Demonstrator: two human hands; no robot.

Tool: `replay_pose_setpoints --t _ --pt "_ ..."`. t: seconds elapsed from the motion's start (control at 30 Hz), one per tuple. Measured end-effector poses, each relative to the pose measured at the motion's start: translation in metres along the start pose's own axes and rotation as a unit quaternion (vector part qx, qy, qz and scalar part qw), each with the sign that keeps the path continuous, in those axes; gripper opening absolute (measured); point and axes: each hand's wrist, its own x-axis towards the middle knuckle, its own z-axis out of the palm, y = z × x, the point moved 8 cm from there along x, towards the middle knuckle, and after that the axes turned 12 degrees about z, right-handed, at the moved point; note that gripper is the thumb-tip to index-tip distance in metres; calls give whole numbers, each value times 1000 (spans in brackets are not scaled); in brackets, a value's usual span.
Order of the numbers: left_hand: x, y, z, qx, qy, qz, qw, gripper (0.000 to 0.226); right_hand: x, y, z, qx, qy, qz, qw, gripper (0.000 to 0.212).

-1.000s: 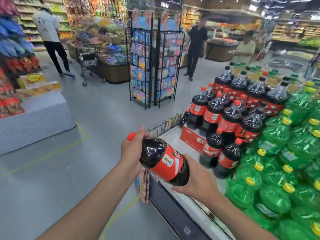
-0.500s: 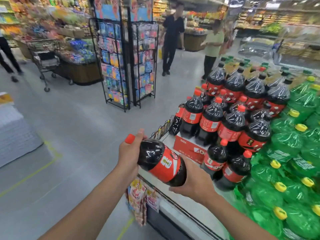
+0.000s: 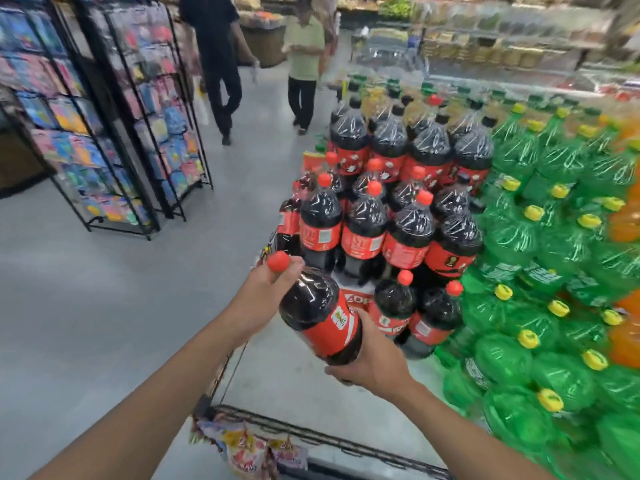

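Note:
I hold a large dark cola bottle (image 3: 320, 318) with a red label and red cap, tilted with its cap up and to the left, above the display platform's white surface (image 3: 277, 375). My left hand (image 3: 268, 296) grips its neck just below the cap. My right hand (image 3: 369, 362) cups the bottle's base from underneath, fingers curled round it. Just beyond it, several matching cola bottles (image 3: 367, 226) stand stacked on the display.
Green bottles (image 3: 519, 362) with yellow caps fill the right side, orange ones (image 3: 623, 220) at the far right. Two wire racks (image 3: 114, 133) of packets stand left on the grey floor. Two people (image 3: 221, 64) stand in the aisle beyond. Snack packets (image 3: 249, 448) hang from the platform's wire rail.
The view has swung right and come closer to the display. The bottle in both my hands has stayed tilted and now sits nearer the stacked cola bottles.

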Motion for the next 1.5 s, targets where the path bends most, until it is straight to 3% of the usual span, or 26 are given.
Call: replay_pose_setpoints --t 0.1,0.23,0.37,0.47,0.63,0.9,1.27,1.5 --pt "30 -13 12 67 -45 -9 997 23 27 18 4 29 0 21 999 110" --pt "63 -31 29 92 -33 -32 995 18 59 42 22 86 -4 59 995 107" --pt "88 -43 56 57 -39 -21 997 24 93 58 40 139 25 97 985 94" --pt "100 -52 78 95 -66 8 993 29 122 71 61 187 46 101 976 88" --pt "118 -74 101 131 -75 38 988 32 154 95 86 233 54 177 955 68" --pt "141 -113 131 171 -114 49 977 37 178 126 107 301 -6 254 919 43" --pt "150 -138 137 149 -124 25 981 36 184 140 119 315 -30 292 903 38" --pt "147 -140 137 150 -122 25 981 37 190 145 128 324 -16 284 902 52"
